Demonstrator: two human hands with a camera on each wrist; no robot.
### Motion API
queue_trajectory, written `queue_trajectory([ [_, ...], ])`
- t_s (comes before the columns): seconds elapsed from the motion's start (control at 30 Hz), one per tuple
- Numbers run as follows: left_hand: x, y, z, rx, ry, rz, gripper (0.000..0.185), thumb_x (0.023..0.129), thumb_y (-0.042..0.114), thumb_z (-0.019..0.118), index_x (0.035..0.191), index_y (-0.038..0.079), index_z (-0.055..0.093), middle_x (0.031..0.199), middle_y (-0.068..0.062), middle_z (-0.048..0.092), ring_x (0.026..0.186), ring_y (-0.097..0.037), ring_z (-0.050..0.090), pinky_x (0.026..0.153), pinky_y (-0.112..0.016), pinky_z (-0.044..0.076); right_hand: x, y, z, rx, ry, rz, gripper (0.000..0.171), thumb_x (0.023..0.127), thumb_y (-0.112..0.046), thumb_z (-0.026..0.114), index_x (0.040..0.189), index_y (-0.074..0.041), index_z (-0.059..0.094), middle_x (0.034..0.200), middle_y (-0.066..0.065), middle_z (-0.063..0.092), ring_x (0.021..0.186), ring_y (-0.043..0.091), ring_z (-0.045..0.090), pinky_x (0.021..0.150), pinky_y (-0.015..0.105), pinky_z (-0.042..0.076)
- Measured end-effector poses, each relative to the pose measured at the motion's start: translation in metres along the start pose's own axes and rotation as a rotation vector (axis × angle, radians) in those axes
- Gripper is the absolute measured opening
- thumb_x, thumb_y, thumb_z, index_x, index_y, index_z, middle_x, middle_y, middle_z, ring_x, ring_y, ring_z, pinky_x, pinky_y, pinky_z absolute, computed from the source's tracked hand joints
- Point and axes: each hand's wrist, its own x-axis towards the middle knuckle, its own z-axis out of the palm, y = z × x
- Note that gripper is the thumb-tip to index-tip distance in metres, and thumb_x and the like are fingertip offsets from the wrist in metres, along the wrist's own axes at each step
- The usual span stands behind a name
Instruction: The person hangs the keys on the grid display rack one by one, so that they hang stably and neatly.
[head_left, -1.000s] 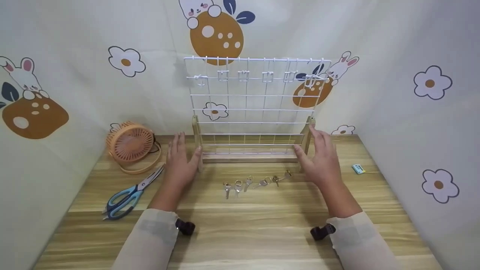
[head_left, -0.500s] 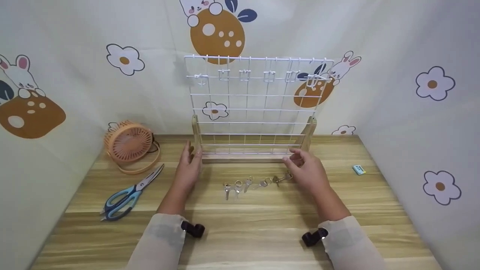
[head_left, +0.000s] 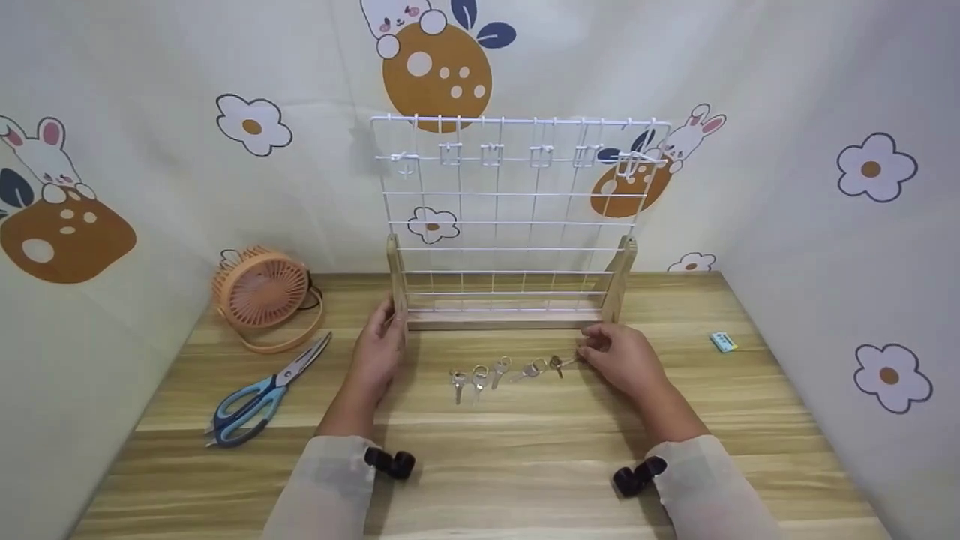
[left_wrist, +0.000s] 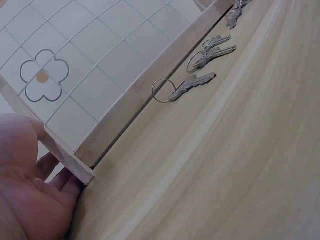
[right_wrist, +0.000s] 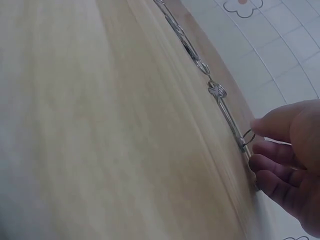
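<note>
A white wire grid rack stands upright in a wooden base with two side legs. My left hand grips its left leg, thumb on the near side and fingers behind. Several keys on rings lie in a row before the base. At the right end of that row is my right hand. In the right wrist view, its thumb and bent fingers are spread slightly apart around the ring of the rightmost key, thumb tip right at the ring.
White hooks hang along the rack's upper wires. An orange fan and blue-handled scissors lie to the left. A small blue-and-white box sits at the right. Patterned cloth walls the wooden table.
My right hand has left the rack's right leg and moved down and inward to the rightmost key. My left hand has shifted slightly right, closing around the left leg.
</note>
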Motion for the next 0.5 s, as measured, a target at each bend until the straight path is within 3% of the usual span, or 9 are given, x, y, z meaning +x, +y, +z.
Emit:
queue_trajectory([
  [0.3, -0.001, -0.001, -0.003, 0.042, 0.003, 0.004, 0.061, 0.115, 0.033, 0.05, 0.171, 0.019, 0.029, 0.176, -0.009, 0.033, 0.163, -0.031, 0.033, 0.133, -0.047, 0.035, 0.0, -0.002, 0.0, 0.034, 0.013, 0.001, 0.015, 0.096, -0.006, 0.075, 0.11, -0.004, 0.082, 0.101, 0.01, 0.082, 0.097, 0.023, 0.076, 0.09, 0.043, 0.063],
  [0.5, -0.001, -0.003, -0.003, 0.054, -0.001, -0.011, 0.061, 0.115, 0.036, 0.051, 0.171, 0.023, 0.029, 0.177, -0.004, 0.031, 0.163, -0.029, 0.033, 0.133, -0.044, 0.034, -0.005, -0.031, -0.01, 0.122, 0.071, 0.003, 0.018, 0.099, -0.013, 0.076, 0.115, -0.009, 0.082, 0.105, 0.006, 0.082, 0.097, 0.018, 0.071, 0.087, 0.03, 0.06],
])
